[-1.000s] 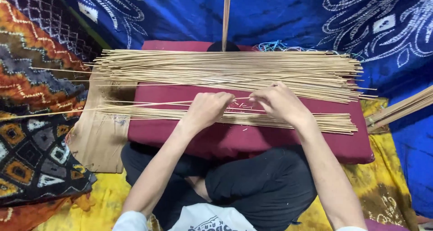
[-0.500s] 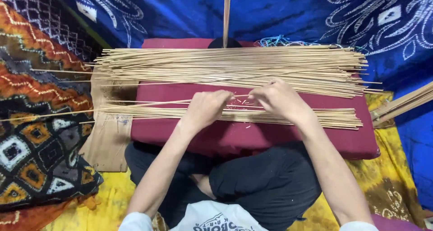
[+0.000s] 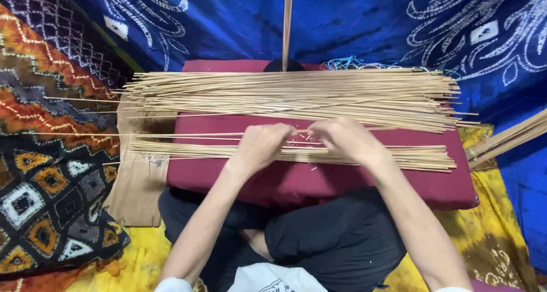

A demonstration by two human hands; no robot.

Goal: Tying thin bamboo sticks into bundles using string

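Both hands lie knuckles-up on the maroon cushion (image 3: 342, 184), forearms reaching forward over the lap. The left hand (image 3: 260, 146) and right hand (image 3: 346, 139) each have the grip closed on thin bamboo sticks (image 3: 188, 136) between them. A small stick bundle (image 3: 410, 157) lies under the grips, a large pile (image 3: 296, 95) beyond.

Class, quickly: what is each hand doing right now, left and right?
Left hand: closed, fingers curled on the thin sticks of the near row.
Right hand: closed, fingers curled on the same sticks, close beside the left.
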